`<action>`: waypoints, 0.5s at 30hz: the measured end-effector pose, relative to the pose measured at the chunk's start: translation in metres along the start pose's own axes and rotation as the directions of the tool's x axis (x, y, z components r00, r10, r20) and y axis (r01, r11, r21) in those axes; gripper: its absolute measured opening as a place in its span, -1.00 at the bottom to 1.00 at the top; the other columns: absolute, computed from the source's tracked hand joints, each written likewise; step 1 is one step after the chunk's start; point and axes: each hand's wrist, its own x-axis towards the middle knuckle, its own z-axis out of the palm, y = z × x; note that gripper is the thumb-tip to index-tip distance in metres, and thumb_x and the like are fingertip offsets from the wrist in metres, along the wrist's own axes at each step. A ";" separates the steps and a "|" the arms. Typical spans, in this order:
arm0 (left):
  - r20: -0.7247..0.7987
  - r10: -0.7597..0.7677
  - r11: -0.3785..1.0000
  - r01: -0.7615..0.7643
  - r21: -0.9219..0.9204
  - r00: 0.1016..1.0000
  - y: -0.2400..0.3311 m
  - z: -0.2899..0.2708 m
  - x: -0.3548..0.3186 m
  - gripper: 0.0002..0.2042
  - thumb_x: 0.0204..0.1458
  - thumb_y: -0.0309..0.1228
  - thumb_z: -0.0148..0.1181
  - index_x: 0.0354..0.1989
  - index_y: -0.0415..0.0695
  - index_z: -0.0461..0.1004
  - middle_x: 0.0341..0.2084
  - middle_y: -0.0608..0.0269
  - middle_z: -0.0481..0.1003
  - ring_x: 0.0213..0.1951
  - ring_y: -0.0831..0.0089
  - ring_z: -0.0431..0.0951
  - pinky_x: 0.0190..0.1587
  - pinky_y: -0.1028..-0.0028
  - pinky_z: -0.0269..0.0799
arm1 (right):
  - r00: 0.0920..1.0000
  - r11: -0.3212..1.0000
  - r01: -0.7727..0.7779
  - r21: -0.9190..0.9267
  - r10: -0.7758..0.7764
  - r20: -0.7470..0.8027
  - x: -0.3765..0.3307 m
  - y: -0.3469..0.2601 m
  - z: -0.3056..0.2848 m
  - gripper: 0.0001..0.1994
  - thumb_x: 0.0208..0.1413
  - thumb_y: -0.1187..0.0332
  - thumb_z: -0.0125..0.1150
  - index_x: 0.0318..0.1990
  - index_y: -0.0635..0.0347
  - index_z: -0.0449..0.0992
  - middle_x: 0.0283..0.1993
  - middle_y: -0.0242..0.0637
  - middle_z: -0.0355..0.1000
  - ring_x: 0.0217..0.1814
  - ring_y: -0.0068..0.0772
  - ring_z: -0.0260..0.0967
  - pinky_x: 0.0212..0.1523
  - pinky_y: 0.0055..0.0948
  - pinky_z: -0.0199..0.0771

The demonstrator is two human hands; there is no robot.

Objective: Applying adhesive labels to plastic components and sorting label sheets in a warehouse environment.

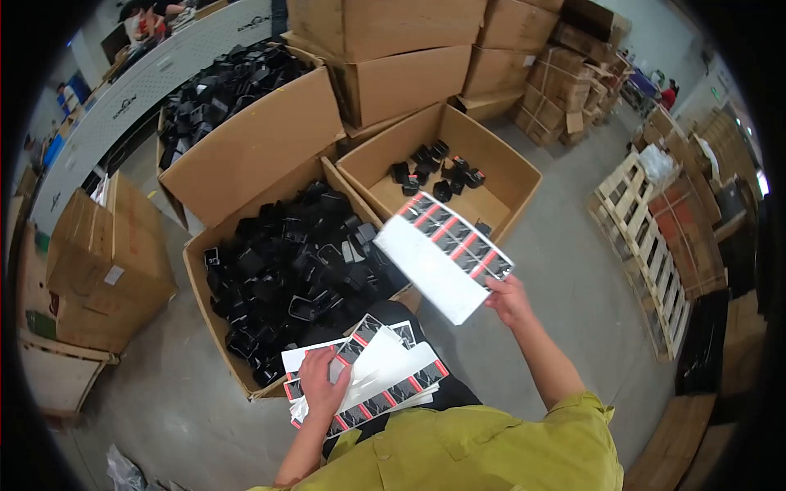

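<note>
My right hand (509,301) pinches the corner of a sticker sheet (434,266), raised out in front of me. That sheet is half bare white backing, half rows of black stickers with red bands. On my lap lies a loose pile of similar sticker sheets (385,380), fanned and overlapping. Across the pile's left side rests my left hand (323,383), thumb apart from the fingers. Just beyond my lap, a large open carton (196,278) is full of black box-like pieces (286,270). A second open carton (499,176), partly behind the held sheet, has several black pieces (442,168) at its bottom.
Another carton of black pieces (225,90) stands at the far left by a grey conveyor frame (123,106). Stacked cartons (401,82) rise behind. A closed carton (115,254) sits left, a wooden pallet (643,245) leans at right. Distant people are at the upper edges.
</note>
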 end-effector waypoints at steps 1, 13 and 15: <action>-0.011 0.024 1.000 -0.024 0.007 1.000 -0.002 0.003 0.000 -0.63 -0.36 -0.41 0.26 -0.28 -0.17 0.37 -0.25 0.14 0.37 -0.13 0.18 0.32 -0.04 0.29 0.16 | 1.000 1.000 -0.005 0.012 0.005 -0.020 -0.002 0.002 -0.023 -0.84 -0.04 0.45 0.06 -0.26 0.16 0.37 -0.46 -0.36 0.41 -0.62 -0.58 0.31 -0.67 -0.65 0.33; 0.008 -0.043 0.999 0.043 0.032 0.999 0.006 0.009 0.006 -0.70 -0.31 -0.53 0.18 -0.29 -0.20 0.37 -0.23 0.16 0.39 -0.10 0.19 0.30 0.00 0.32 0.13 | 0.785 0.963 0.235 0.132 -0.107 -0.610 -0.014 0.046 -0.178 -0.85 0.01 0.50 -0.04 -0.22 0.18 0.30 -0.41 -0.35 0.39 -0.56 -0.55 0.34 -0.68 -0.69 0.30; 0.021 -0.045 0.999 0.045 0.031 0.999 0.006 0.014 0.010 -0.71 -0.30 -0.53 0.18 -0.30 -0.20 0.37 -0.23 0.17 0.39 -0.10 0.19 0.30 0.00 0.32 0.13 | 0.751 0.966 0.202 0.162 -0.047 -0.659 -0.017 0.064 -0.194 -0.84 -0.01 0.52 -0.04 -0.23 0.20 0.31 -0.43 -0.32 0.39 -0.60 -0.54 0.32 -0.72 -0.68 0.30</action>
